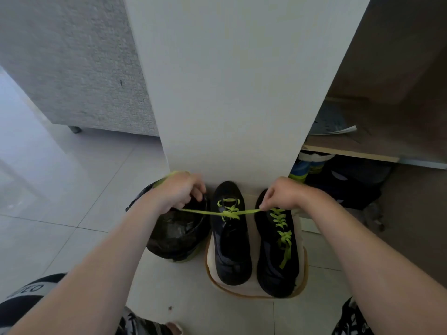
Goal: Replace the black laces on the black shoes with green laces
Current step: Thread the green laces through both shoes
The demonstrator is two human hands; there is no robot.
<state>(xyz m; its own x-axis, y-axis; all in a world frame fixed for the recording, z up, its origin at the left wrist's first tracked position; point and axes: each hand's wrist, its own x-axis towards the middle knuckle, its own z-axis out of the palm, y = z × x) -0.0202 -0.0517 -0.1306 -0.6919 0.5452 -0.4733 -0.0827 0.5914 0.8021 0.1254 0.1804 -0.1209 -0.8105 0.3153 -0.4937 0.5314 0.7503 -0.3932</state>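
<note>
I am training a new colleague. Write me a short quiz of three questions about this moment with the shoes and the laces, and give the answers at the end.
1. True or false: the left hand and the right hand each hold an end of one green lace.
2. Fill in: the right shoe is already laced in ____.
3. The lace that the hands pull runs through: A) the left shoe; B) the right shoe; C) no shoe.
Key: 1 true; 2 green; 3 A.
</note>
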